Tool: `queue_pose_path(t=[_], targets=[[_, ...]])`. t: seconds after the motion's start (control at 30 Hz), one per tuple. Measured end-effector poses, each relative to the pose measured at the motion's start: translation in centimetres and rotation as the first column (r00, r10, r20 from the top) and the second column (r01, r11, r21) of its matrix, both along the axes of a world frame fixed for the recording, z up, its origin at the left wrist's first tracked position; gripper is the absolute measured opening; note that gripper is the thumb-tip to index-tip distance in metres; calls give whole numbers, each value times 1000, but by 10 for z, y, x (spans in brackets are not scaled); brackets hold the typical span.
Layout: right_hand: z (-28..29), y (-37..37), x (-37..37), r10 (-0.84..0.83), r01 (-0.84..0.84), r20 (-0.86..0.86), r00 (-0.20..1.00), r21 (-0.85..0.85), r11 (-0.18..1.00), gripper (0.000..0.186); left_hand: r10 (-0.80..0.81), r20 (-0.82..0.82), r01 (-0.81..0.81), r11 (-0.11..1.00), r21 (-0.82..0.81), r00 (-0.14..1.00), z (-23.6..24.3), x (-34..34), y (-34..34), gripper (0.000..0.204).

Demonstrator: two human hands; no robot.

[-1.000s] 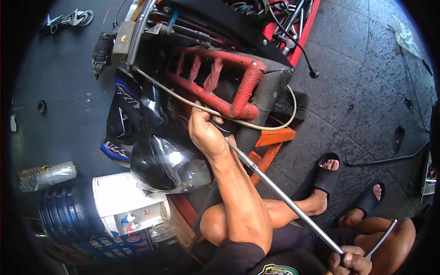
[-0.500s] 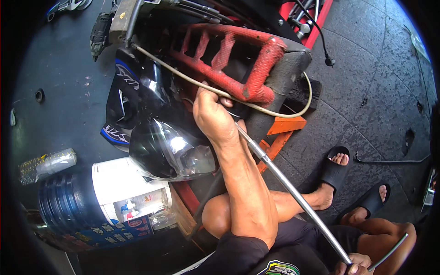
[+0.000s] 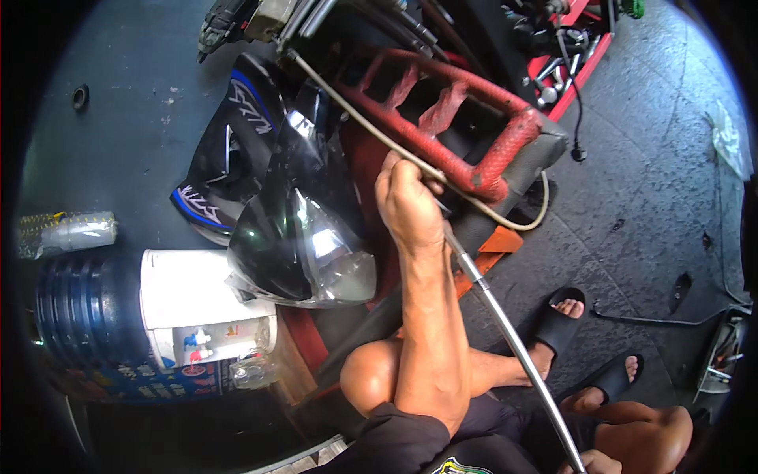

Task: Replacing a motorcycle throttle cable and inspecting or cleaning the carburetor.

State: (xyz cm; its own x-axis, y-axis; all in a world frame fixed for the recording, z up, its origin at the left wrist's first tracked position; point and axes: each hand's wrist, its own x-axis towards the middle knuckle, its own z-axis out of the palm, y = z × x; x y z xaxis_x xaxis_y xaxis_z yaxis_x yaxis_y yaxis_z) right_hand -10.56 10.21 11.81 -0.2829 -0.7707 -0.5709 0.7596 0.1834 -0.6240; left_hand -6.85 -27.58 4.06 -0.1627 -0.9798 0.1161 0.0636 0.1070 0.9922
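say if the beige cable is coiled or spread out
Spread out: the beige cable runs along the red frame, then makes one open bend beyond it.

A blue bottle (image 3: 87,320) touches a white dispenser (image 3: 193,288); nearby, apparently, a plastic-wrapped roll (image 3: 77,235).

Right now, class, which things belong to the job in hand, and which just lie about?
Apparently in use: metal rod; right hand at its lower end; left hand near its top; pale cable.
Lying about: black ring; wrapped package; blue jug.
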Motion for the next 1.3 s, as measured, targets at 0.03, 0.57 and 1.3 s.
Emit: queue_pose_path(t=[0.03,0.57,1.3], targets=[[-1,0,-3,19,-22,106,994,27,999,34,-8,-15,8,1000,10,1000,1,0,1,19],[-2,-2,-5,-110,113,223,969,-1,994,35,-94,-175,127,974,188,980,4,6,-4,50],[7,-7,-48,326,-487,-921,-214,390,782,43,105,-156,-79,983,166,982,31,24,1,61]])
